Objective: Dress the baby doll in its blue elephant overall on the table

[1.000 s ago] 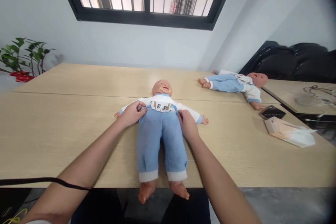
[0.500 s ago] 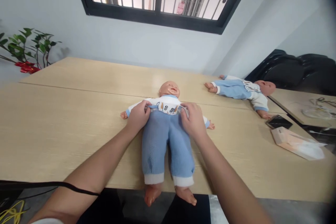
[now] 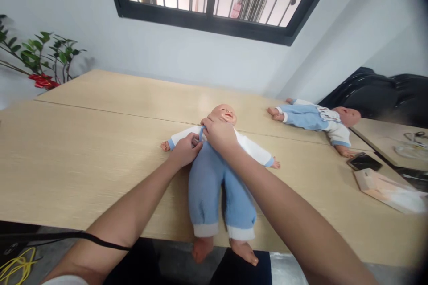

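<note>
A baby doll (image 3: 224, 114) lies on its back on the table, feet past the front edge. It wears a white long-sleeved top (image 3: 251, 148) with blue cuffs and blue overalls (image 3: 205, 178) with white leg cuffs. My right hand (image 3: 221, 136) reaches across its chest, fingers closed on the upper end of a narrow blue strap (image 3: 201, 132). Below it, at the top corner of the overalls, my left hand (image 3: 187, 148) is closed in a pinch on the strap's lower end. My hands hide the chest and the overalls' bib.
A second doll (image 3: 302, 116) in similar clothes lies at the back right. Near it are a black phone (image 3: 365, 161) and a tissue box (image 3: 369, 182). A potted plant (image 3: 42, 55) stands at the left, black chairs (image 3: 397, 93) at the right. The table's front edge is close.
My right hand has moved left from the overalls' right side to the strap by my left hand, and now covers the bib. The camera view has shifted slightly left.
</note>
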{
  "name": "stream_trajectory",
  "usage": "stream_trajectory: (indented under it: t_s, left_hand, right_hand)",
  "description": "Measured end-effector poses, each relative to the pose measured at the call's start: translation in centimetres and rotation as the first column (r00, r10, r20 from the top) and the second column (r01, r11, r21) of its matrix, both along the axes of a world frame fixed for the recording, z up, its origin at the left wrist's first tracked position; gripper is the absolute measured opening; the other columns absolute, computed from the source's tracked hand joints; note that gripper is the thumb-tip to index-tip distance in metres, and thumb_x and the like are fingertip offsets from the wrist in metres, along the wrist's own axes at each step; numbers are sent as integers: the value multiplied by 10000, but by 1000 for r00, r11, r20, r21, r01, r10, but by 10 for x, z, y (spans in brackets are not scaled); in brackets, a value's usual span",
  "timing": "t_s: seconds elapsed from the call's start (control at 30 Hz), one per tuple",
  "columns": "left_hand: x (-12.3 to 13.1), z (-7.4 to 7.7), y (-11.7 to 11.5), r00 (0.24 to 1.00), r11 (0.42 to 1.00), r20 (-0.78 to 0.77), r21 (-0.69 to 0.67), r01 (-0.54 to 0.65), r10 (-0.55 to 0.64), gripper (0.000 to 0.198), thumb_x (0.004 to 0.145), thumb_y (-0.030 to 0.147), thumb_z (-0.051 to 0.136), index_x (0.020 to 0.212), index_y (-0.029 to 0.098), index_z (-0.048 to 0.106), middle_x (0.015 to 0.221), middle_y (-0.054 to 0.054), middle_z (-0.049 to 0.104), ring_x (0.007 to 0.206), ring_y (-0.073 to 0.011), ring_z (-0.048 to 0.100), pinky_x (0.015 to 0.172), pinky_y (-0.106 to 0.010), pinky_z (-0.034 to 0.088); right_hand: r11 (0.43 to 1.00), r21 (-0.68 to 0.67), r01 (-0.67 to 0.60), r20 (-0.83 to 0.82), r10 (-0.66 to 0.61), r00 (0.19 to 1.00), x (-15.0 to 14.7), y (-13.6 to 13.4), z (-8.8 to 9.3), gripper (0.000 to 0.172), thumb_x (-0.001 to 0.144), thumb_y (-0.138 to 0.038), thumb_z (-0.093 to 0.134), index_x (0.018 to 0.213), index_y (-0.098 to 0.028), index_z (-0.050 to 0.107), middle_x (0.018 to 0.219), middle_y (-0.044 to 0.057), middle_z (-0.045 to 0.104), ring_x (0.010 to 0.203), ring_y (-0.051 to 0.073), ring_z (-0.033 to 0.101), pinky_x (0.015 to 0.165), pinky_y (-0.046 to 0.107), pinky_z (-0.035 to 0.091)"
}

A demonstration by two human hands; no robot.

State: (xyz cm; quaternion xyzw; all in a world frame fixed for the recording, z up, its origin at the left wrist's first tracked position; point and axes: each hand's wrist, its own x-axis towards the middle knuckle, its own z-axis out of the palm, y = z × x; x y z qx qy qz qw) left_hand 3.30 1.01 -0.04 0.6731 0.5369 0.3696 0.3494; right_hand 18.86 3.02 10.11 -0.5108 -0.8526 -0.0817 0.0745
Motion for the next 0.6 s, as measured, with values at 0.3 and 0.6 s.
stream_trajectory:
  t_s: [0.3, 0.6]
  left_hand:
    - [1, 6, -2, 925, 981, -326, 58, -185, 194, 228, 932, 265, 524, 1085, 188, 673, 895, -92, 754, 855, -257, 693, 743, -336, 469]
    - [7, 12, -4, 870, 964, -415, 89, -250, 264, 327, 996, 285, 435, 1203, 198, 673, 943, -123, 763, 896, -288, 706, 772, -345, 480]
  right_hand:
    - [999, -48, -2, 31, 3, 1000, 23, -9, -2, 205, 923, -253, 619, 1113, -212, 685, 1238, 139, 668, 1004, 280, 660, 723, 345, 476]
    - [971, -224, -79, -108, 56, 993, 24, -21, 2, 291, 973, -400, 547, 937, -177, 730, 969, 135, 751, 924, 276, 660, 787, 345, 448]
